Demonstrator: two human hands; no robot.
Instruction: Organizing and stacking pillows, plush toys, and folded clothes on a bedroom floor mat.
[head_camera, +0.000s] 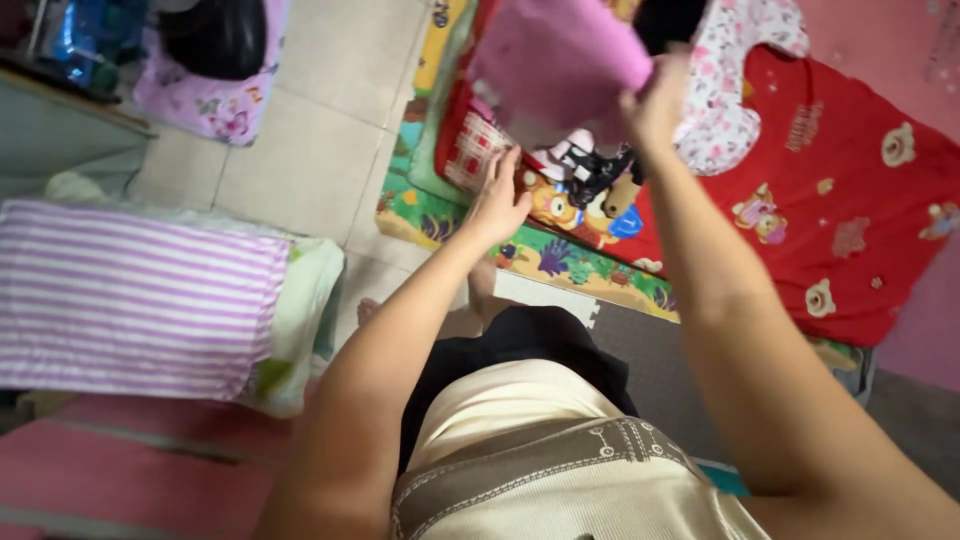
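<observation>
At the bottom of the frame the person's beige top (560, 470) fills the foreground, with both bare forearms reaching up and away. At left centre lies a purple-striped pillow (130, 300) on the pink mat (120, 470). Further up, near the middle, the left hand (497, 200) is spread open, fingers splayed, just over the edge of the colourful play mat (560, 255) and gripping nothing. Higher, right of centre, the right hand (655, 100) is closed on a pink cloth (560, 60), which hangs lifted at the top centre above the red bear-print blanket (850, 200). A floral cloth (730, 90) lies on that blanket. In the far upper left sits a black bag (215, 35) beside the tiled floor (300, 140).
</observation>
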